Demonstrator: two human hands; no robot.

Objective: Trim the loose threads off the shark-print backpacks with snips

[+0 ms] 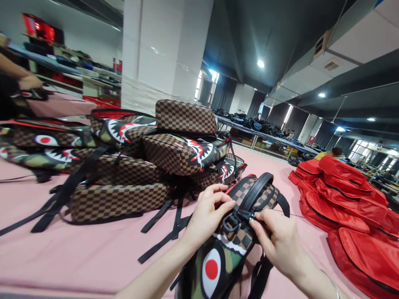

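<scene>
A backpack (238,245) with brown-and-black checks, camouflage and a red-and-white eye print lies in front of me on the pink table. My left hand (209,211) grips its top edge beside the black carry handle (257,193), fingers bent over the checked fabric. On the other side of the handle's base, my right hand (277,236) pinches a small shiny metal piece (252,216) between thumb and forefinger; it looks like a zipper pull, though the fingertips partly cover it. Just below the left fingers sits a dark buckle (230,223). Black straps hang at the backpack's right side.
Several matching backpacks (121,199) are piled across the pink table (102,253), their loose straps trailing forward. Red bags (343,199) are heaped at the right. A white pillar (165,54) rises behind the pile. At the far left, another person's hand (30,82) touches a dark item.
</scene>
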